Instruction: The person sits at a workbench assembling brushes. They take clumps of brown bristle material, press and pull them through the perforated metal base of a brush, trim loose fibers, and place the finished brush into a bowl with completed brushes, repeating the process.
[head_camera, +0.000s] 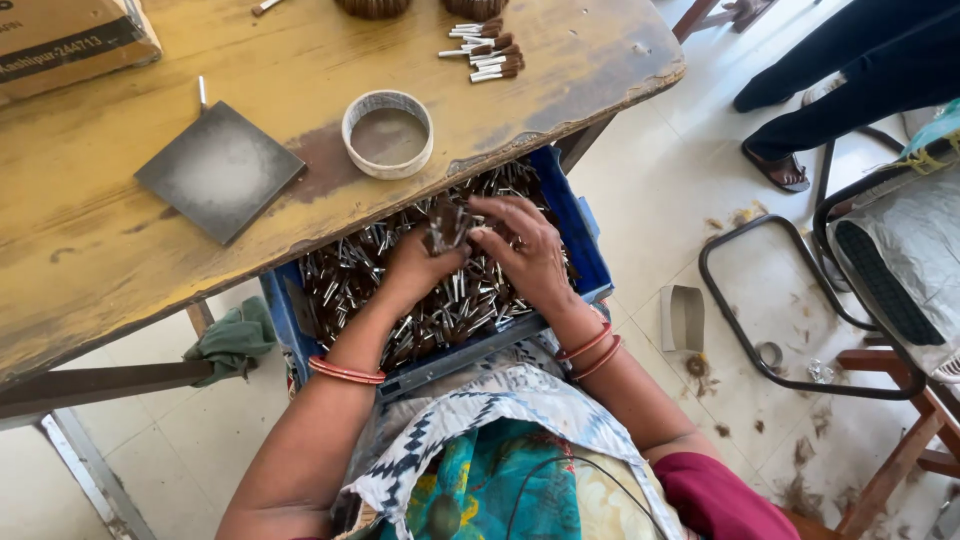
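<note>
A blue plastic crate (590, 262) rests on my lap under the table edge, filled with several small brush heads with metal ferrules and dark bristles (450, 305). My left hand (415, 262) is closed around a small bunch of these brush heads (446, 225), held above the crate. My right hand (525, 252) lies beside it, fingers spread over the pile and touching the bunch. Both wrists carry red bangles.
A worn yellow wooden table (120, 250) holds a round shallow tin (388, 133), a grey square tile (220, 170), a cardboard box (70, 40) and finished brush heads (490, 52). A green cloth (235, 338) hangs below. Another person's legs (850, 70) and a chair frame (790, 310) are at right.
</note>
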